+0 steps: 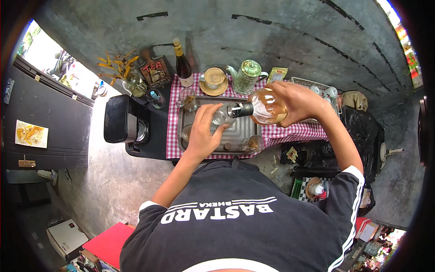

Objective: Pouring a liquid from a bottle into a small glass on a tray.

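My left hand (pixel 205 136) is closed around a small clear glass (pixel 220 116) above the metal tray (pixel 206 153). In my right hand (pixel 297 102) is a clear bottle of amber liquid (pixel 268 107), tipped on its side. Its dark neck points left and its mouth meets the rim of the glass. Whether liquid is running out I cannot tell. A glass with some brown liquid (pixel 189 100) stands at the tray's far left, and a similar glass (pixel 253 143) at its near right. A small brown stopper-like piece (pixel 227 146) lies near the front edge.
Behind the tray stand a dark wine bottle (pixel 183 65), a cup on a saucer (pixel 214 81) and a green patterned teapot (pixel 248 76). A black coffee machine (pixel 121 119) is at the left. The checkered cloth (pixel 172 131) covers the table; black plastic bags (pixel 358 140) lie at the right.
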A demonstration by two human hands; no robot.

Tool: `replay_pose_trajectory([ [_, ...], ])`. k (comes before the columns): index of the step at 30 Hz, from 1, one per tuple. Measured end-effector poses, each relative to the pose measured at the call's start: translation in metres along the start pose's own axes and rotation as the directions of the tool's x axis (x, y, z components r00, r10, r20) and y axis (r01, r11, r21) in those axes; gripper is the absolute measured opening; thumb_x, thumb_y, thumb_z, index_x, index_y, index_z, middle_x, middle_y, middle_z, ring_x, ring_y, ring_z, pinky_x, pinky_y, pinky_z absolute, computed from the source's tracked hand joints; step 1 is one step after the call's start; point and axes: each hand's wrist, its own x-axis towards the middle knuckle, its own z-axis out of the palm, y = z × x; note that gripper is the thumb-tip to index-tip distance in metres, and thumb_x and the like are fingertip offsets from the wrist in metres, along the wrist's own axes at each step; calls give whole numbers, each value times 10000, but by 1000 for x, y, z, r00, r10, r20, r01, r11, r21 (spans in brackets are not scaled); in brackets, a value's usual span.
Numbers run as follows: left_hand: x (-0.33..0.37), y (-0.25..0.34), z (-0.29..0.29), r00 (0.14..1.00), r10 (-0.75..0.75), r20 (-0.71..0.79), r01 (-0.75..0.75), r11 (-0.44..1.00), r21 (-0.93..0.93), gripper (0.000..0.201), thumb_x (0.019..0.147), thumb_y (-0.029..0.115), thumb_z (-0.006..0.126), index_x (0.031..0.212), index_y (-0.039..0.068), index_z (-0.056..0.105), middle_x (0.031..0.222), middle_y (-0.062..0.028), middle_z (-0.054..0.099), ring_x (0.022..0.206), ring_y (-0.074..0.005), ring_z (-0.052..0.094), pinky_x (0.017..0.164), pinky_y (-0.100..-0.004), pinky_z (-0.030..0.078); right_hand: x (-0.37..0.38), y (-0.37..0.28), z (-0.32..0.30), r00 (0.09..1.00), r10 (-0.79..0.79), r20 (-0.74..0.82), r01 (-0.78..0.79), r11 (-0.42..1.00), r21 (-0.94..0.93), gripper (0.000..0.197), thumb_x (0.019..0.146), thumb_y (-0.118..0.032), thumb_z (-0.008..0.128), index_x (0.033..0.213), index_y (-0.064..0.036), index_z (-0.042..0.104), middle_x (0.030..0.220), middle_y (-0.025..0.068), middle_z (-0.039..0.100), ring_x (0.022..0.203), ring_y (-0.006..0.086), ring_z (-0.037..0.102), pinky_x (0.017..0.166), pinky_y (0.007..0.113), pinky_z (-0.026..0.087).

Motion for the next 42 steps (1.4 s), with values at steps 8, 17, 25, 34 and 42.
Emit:
replay_pose_trajectory([
  [8, -2, 2, 2, 997, -75, 25, 76, 996, -36, 535, 786, -21, 759, 1281, -30, 556, 1190, -178, 584, 1112, -341, 609, 964, -398, 485, -3, 2, 0, 1000, -4, 4, 4, 1000, -24, 866, 520, -242, 823, 1281, 41, 521, 1073, 219, 630, 1024, 407, 625, 885, 461, 529],
  [17, -4, -3, 14, 986, -164, 15, 165, 982, -94, 496, 792, -18, 772, 1239, -9, 556, 1196, -138, 592, 1117, -270, 641, 960, -366, 527, -3, 6, 1, 996, -81, -47, 77, 992, -98, 855, 537, -256, 841, 1275, 48, 535, 1052, 202, 633, 970, 402, 647, 834, 453, 545],
  [25, -4, -7, 21, 988, -157, -7, 155, 979, -135, 473, 812, 20, 763, 1228, -38, 547, 1140, -177, 600, 1035, -341, 649, 905, -385, 513, -3, 6, -1, 999, -46, -21, 43, 994, -101, 780, 545, -266, 851, 1204, 15, 542, 1016, 192, 630, 950, 403, 642, 801, 461, 537],
  [34, -5, -12, 26, 980, -196, 34, 199, 969, -144, 483, 810, -26, 757, 1238, -26, 533, 1214, -144, 583, 1127, -252, 648, 987, -363, 547, -4, 9, 0, 998, -62, -28, 59, 993, -103, 767, 542, -252, 859, 1193, 3, 542, 999, 187, 626, 949, 400, 642, 809, 463, 537],
  [42, -8, -13, 30, 978, -203, 40, 207, 966, -157, 492, 816, -22, 766, 1246, -25, 526, 1201, -140, 580, 1119, -246, 650, 978, -360, 555, -4, 6, -2, 999, -41, -10, 40, 993, -114, 774, 553, -251, 855, 1209, 11, 539, 1001, 191, 626, 960, 400, 641, 820, 461, 537],
])
